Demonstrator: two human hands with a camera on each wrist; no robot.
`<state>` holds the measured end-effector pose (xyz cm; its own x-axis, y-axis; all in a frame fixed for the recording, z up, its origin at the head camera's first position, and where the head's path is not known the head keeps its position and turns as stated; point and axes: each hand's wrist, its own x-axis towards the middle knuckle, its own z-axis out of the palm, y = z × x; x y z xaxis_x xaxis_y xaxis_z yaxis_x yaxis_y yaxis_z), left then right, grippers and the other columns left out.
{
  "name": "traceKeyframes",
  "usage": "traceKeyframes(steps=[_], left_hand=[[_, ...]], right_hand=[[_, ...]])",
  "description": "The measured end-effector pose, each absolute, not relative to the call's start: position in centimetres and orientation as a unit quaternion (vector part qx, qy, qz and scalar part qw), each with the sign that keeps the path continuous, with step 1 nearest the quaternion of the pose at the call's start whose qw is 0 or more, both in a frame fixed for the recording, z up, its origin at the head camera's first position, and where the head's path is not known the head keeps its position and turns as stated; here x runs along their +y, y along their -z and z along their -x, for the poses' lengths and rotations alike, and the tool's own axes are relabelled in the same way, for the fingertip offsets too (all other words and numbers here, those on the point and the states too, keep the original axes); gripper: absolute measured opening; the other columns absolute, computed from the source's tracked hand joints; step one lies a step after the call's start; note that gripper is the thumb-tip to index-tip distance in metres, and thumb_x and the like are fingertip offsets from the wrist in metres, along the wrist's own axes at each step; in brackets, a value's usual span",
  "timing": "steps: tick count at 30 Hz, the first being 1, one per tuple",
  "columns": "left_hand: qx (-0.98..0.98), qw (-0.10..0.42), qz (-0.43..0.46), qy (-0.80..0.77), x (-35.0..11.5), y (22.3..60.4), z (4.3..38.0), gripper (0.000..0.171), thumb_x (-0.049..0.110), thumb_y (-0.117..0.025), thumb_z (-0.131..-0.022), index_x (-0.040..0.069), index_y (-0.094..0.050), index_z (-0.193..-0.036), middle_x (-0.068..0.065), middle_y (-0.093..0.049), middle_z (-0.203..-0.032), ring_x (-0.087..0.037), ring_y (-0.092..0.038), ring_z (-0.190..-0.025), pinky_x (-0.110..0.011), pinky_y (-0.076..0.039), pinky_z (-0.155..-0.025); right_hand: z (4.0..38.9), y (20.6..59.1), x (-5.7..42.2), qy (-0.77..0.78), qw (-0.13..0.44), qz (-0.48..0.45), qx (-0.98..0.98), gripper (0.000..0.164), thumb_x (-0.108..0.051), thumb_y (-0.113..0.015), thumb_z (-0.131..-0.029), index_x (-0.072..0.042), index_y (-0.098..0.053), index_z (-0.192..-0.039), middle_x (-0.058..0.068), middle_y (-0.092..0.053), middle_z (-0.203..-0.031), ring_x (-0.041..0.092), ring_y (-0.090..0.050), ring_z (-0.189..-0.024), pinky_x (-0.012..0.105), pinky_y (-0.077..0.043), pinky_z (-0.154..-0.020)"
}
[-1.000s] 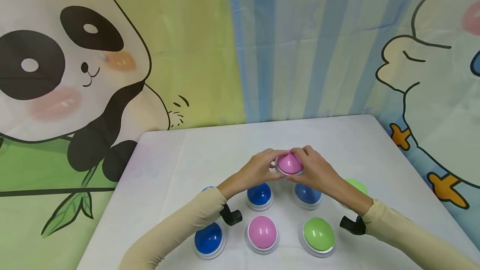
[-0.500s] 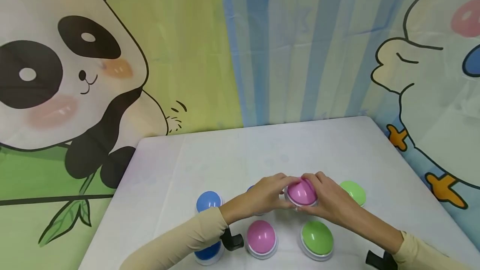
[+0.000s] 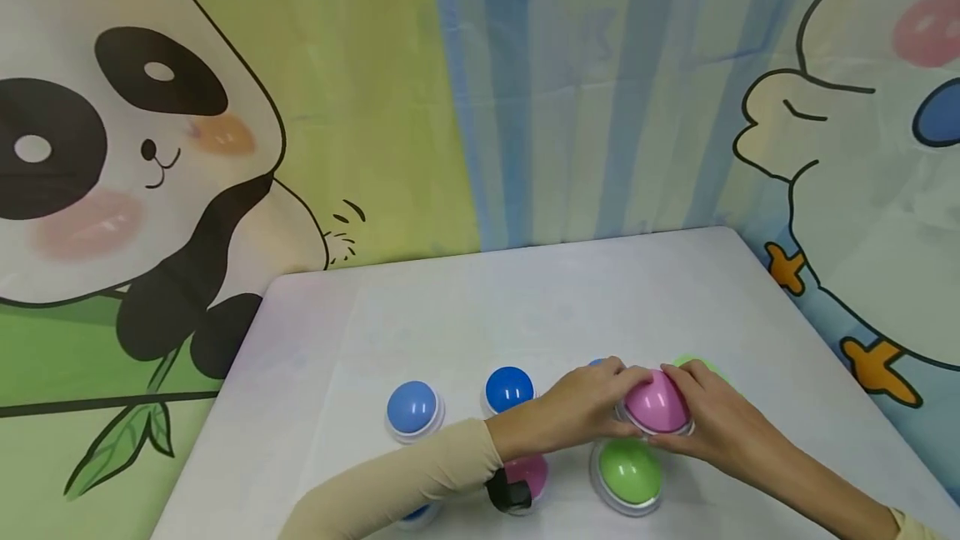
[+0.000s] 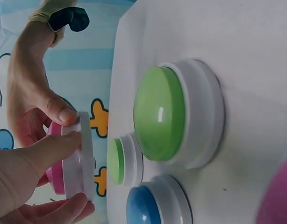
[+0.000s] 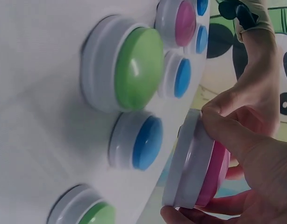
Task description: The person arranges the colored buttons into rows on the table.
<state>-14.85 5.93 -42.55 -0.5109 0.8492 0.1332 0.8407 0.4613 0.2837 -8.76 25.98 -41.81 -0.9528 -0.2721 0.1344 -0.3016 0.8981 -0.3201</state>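
A pink dome push button (image 3: 657, 402) with a white round base is held above the table between both hands. My left hand (image 3: 581, 408) grips its left side, and my right hand (image 3: 731, 417) grips the right. Both wrist views show thumbs and fingers pinching the white base (image 4: 78, 163). Just below the held button in the head view is a green push button (image 3: 630, 471). Behind the hands, another green button (image 3: 693, 361) is mostly hidden, and only a sliver of a blue button shows past the left hand.
On the white table (image 3: 420, 307) stand more push buttons: a blue one (image 3: 412, 407) at left, a blue one (image 3: 509, 388) in the middle, and a pink one (image 3: 531, 473) partly behind the left wrist strap. A printed curtain (image 3: 375, 107) hangs behind the table.
Both hands have carried the pink push button to the right and nearer the front, from above the back of the button group to over its right side. The grip looks the same.
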Motion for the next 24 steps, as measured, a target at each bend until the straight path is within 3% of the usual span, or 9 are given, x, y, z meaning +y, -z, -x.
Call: traceKeyframes(steps=[6, 12, 24], left_hand=[[0.844, 0.023, -0.513, -0.156, 8.6, 42.8, 15.4, 0.065, 0.04, -0.075, -0.083, 0.019, -0.046, -0.138, 0.003, -0.06, -0.112, 0.002, -0.055, -0.093, -0.001, -0.043, -0.078], [0.841, 0.045, -0.516, -0.156, 9.7, 43.7, 14.5, 0.066, 0.042, -0.075, -0.082, 0.02, -0.045, -0.138, 0.004, -0.06, -0.111, 0.004, -0.056, -0.09, 0.0, -0.043, -0.074], [0.845, 0.002, -0.531, -0.06, 11.5, 43.9, 10.8, 0.062, 0.055, -0.074, -0.078, 0.025, -0.049, -0.126, 0.011, -0.058, -0.096, 0.004, -0.048, -0.078, -0.004, -0.034, -0.057]], right_hand=[[8.6, 42.5, 28.3, -0.177, 0.036, -0.128, -0.975, 0.081, -0.039, -0.091, -0.059, 0.001, -0.057, -0.121, 0.011, -0.057, -0.101, 0.017, -0.058, -0.086, 0.035, -0.06, -0.069], [7.8, 43.1, 29.0, -0.184, -0.016, -0.102, -0.978, 0.081, -0.041, -0.091, -0.058, 0.0, -0.056, -0.118, 0.009, -0.057, -0.101, 0.017, -0.059, -0.088, 0.035, -0.06, -0.069], [4.7, 44.1, 30.0, -0.128, -0.095, -0.068, -0.985, 0.089, -0.048, -0.092, -0.051, -0.006, -0.054, -0.12, 0.007, -0.059, -0.105, 0.017, -0.057, -0.092, 0.04, -0.061, -0.071]])
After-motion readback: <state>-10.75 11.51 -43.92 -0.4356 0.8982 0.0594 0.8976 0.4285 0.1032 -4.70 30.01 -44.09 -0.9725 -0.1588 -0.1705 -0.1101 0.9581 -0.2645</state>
